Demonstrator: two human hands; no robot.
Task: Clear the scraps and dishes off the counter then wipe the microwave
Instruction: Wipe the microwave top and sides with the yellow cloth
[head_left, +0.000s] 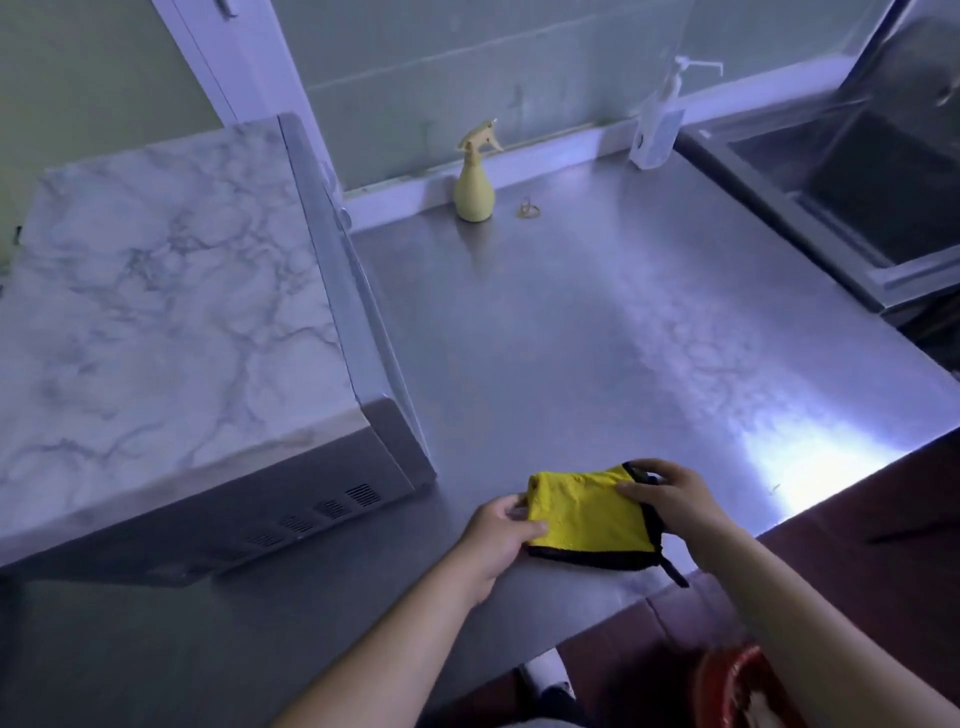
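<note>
While being held at both ends, cloth (587, 514): lying folded on the counter (597, 338) near its front edge, yellow face showing, black trim running along the near side
Left hand (493, 535): pinching the cloth's left edge between thumb and fingers
Right hand (670, 499): gripping the cloth's right corner, fingers curling over the black trim
Microwave (156, 312): sitting on the counter's left side, near the cloth, marble-patterned top facing up
Spray bottle (474, 182): standing upright by the back wall, well apart from the cloth
Rubber band (529, 210): lying just beside the spray bottle, on its right
Pump dispenser (657, 124): standing at the back, beside the sink (857, 197)
</note>
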